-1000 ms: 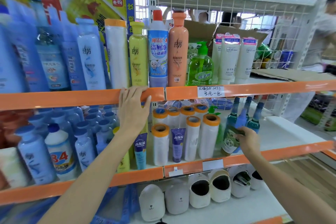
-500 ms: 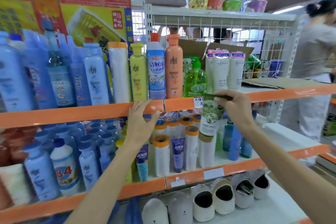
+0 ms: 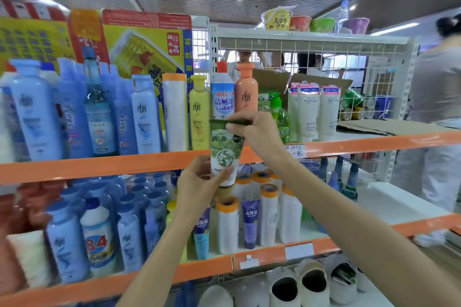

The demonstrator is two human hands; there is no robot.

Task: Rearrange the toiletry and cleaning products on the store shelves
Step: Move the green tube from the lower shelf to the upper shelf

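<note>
The left hand point(image 3: 199, 187) is off the orange shelf edge point(image 3: 99, 167) now and up under the green tube point(image 3: 225, 154), which the right hand point(image 3: 257, 129) has carried across from the lower right to the middle of the rack!

Left to right, then. Blue shampoo bottles point(image 3: 37, 112) crowd the upper shelf's left end, and a yellow bottle point(image 3: 199, 112), a blue-labelled cleaner bottle point(image 3: 222, 97) and a peach bottle point(image 3: 245, 92) stand directly behind the action. The left hand's fingers curl around the tube's lower end, thumb across the front of the label, a partial wrap. The tube hangs in the air in front of the shelf edge, resting on no shelf. Above it, the right hand's fingers are pinched tight on the flat dark crimp at the top. So 2 hands, 1 tube.

Risks as I read them: the pinch on that thin crimp looks slim, so if the left hand lets go early the tube could swing or slip. Pushing it back into the packed upper row could topple those tall bottles. Further right, a green pump bottle point(image 3: 280, 117) and white tubes point(image 3: 309, 112) leave little room.

The tube's long axis runs near vertical, crimped end up, cap end down, label facing the camera.
</note>
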